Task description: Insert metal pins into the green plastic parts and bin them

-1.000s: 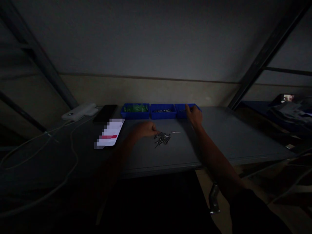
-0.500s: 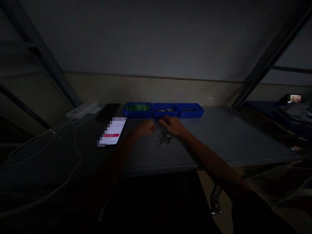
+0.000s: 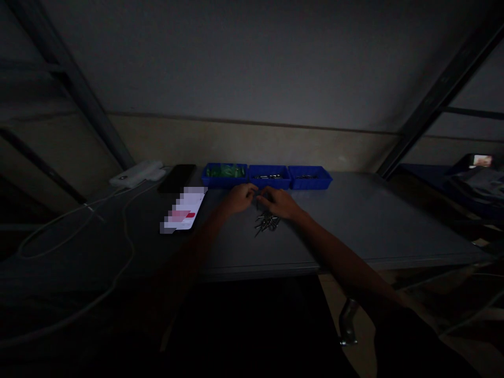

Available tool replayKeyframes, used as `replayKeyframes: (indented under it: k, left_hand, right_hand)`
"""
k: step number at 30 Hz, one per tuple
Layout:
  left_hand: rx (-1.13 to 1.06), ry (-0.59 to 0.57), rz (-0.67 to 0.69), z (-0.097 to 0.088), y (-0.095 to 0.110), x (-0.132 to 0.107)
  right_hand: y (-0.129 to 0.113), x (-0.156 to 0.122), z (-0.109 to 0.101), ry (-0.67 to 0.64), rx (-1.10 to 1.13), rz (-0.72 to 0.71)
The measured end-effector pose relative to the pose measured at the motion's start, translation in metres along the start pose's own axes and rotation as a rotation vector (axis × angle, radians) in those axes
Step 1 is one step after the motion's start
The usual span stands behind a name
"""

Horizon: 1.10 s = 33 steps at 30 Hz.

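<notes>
Left bin (image 3: pixel 224 183) holds green pieces (image 3: pixel 225 170); middle bin (image 3: pixel 270 185) metal parts (image 3: pixel 268 177); left hand (image 3: pixel 239 198), right hand (image 3: pixel 280 203) meet, grip unclear.

No text legible anywhere. Phone screen (image 3: pixel 183 212) on the worktop (image 3: pixel 354 220): lit, blurred out, white with a red band, unreadable. Small lit screen (image 3: pixel 482 160) far right: too small to read. Bins (image 3: pixel 309 177): too dark to make out any labels.

The left hand (image 3: pixel 240 198) and right hand (image 3: pixel 280 203) are stretched forward, fingertips nearly meeting.
</notes>
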<state>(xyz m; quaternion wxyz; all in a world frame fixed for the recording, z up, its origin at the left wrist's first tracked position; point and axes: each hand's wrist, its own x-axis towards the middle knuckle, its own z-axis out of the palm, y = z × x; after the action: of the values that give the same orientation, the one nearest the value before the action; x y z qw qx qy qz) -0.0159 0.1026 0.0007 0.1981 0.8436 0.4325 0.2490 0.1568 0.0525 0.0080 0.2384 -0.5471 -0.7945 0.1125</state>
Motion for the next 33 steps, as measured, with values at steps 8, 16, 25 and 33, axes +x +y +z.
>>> replayKeyframes:
  k: [8, 16, 25, 33]
  left_hand:
    - [0.206, -0.224, 0.227, 0.007, -0.001, -0.004]
    - [0.205, -0.12, 0.107, 0.015, -0.001, -0.002]
    - [-0.028, 0.044, 0.033, 0.008, 0.013, 0.0]
    - [-0.188, 0.143, 0.079, 0.007, 0.015, -0.002]
  right_hand:
    - [0.019, 0.004, -0.009, 0.058, -0.041, 0.112]
    - [0.016, 0.002, -0.001, -0.072, -0.01, -0.048]
    - [0.017, 0.003, -0.001, 0.059, 0.031, -0.092]
    - [0.019, 0.003, -0.009, 0.114, 0.131, -0.063]
